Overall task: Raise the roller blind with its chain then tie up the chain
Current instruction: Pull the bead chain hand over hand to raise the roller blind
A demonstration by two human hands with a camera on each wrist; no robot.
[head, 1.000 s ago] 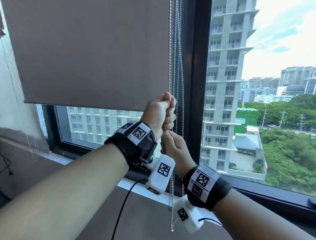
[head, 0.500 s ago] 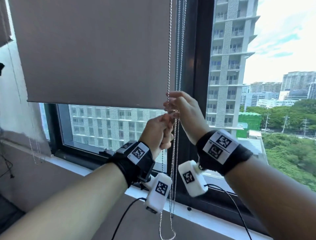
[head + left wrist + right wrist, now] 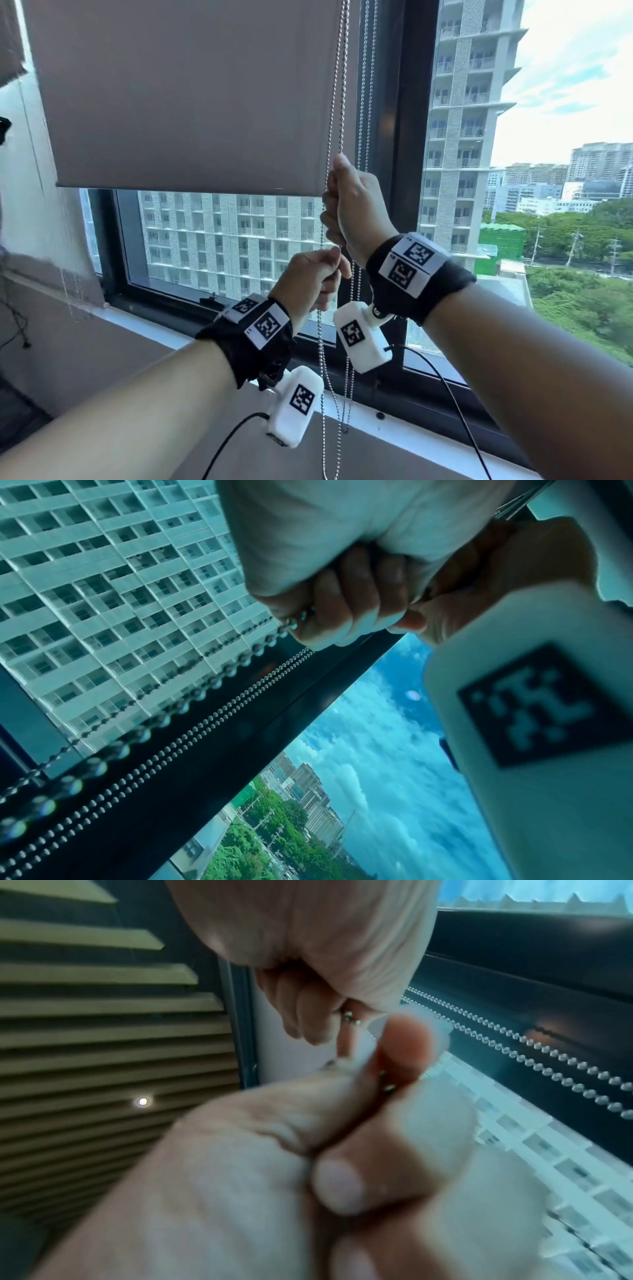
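Note:
A grey-brown roller blind [image 3: 188, 96] covers the upper window, its hem well above the sill. Its bead chain [image 3: 337, 102] hangs along the blind's right edge. My right hand [image 3: 349, 212] grips the chain in a fist at hem height. Just under it, my left hand [image 3: 313, 277] grips the same chain. The slack loop [image 3: 322, 394] dangles below, past the frame's bottom edge. In the left wrist view, curled fingers [image 3: 342, 601] close over the beads [image 3: 291, 623]. The right wrist view shows the right hand [image 3: 308, 961] above the blurred left hand [image 3: 308, 1150].
A second pair of chains [image 3: 368, 102] hangs just right of the held one, in front of the dark window post [image 3: 407, 137]. A white sill [image 3: 411, 442] runs below. Black cables [image 3: 442, 377] trail from the wrist cameras. A wall [image 3: 27, 205] is at left.
My right hand let go below the left, rose past it and took the chain higher up. The left hand drew the chain down. The blind's hem stands higher against the window.

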